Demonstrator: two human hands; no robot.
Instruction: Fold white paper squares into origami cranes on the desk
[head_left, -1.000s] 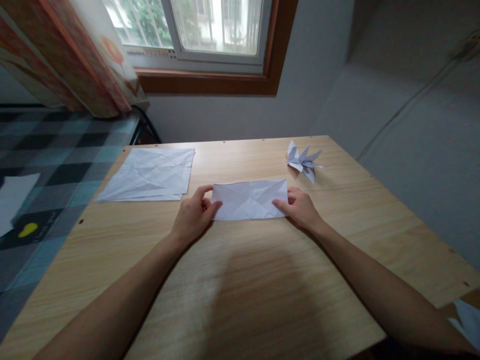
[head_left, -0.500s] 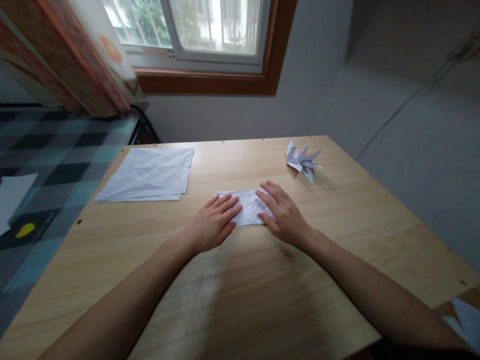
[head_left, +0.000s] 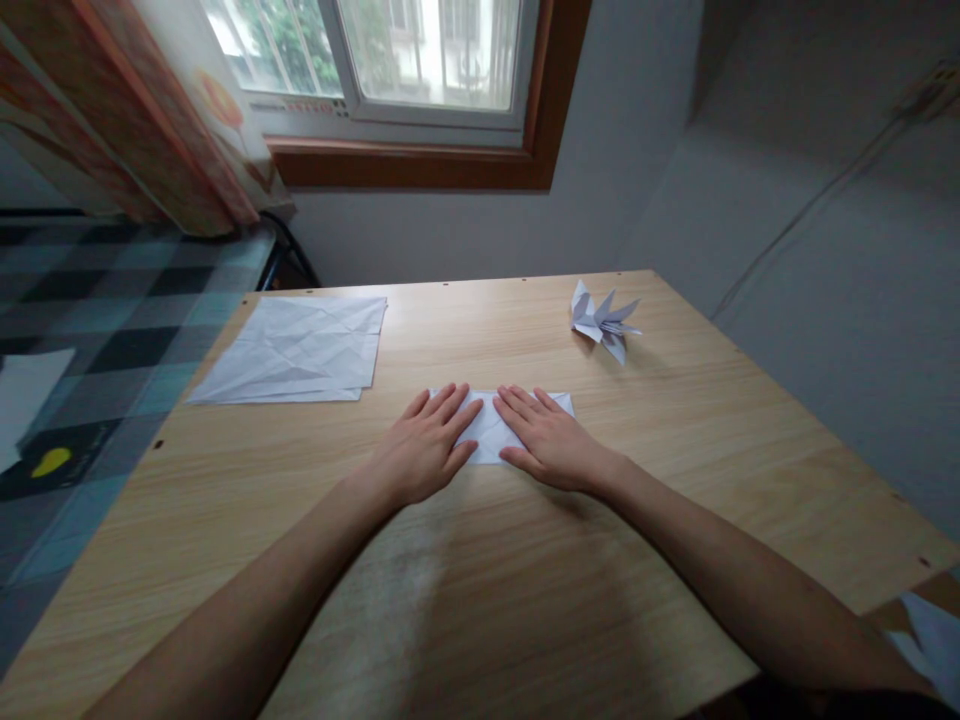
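Note:
A folded strip of white paper (head_left: 491, 430) lies on the wooden table (head_left: 675, 470) in front of me. My left hand (head_left: 427, 450) lies flat on its left half, fingers stretched out and together. Beside it, my right hand (head_left: 551, 440) presses flat on the right half, fingers extended. Most of the strip is hidden under my two palms; only the middle and the right end show.
A small stack of creased white sheets (head_left: 296, 350) lies at the table's far left. A finished folded paper figure (head_left: 602, 322) sits at the far right. A bed with a checked cover (head_left: 82, 340) adjoins the table's left; a grey wall stands close on the right.
The paper went from a wider folded rectangle held by its ends to a narrower strip. Both hands moved onto it and now press it flat, the right hand having slid a little right.

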